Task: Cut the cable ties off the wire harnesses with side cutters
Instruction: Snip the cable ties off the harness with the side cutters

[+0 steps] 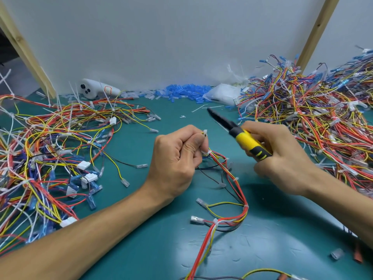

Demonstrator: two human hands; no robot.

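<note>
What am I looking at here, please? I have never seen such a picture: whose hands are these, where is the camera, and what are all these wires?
There is no machine: a person works with bare hands. The single picture comes from a camera worn on the head, looking down. The left hand pinches a harness, a bundle of coloured wires, near a white cable tie. The right hand grips yellow-handled cutters, whose tip points away from the harness. On the green mat lie a left pile and a right pile of harnesses, blue sleeves by the wall, and a white controller.
</note>
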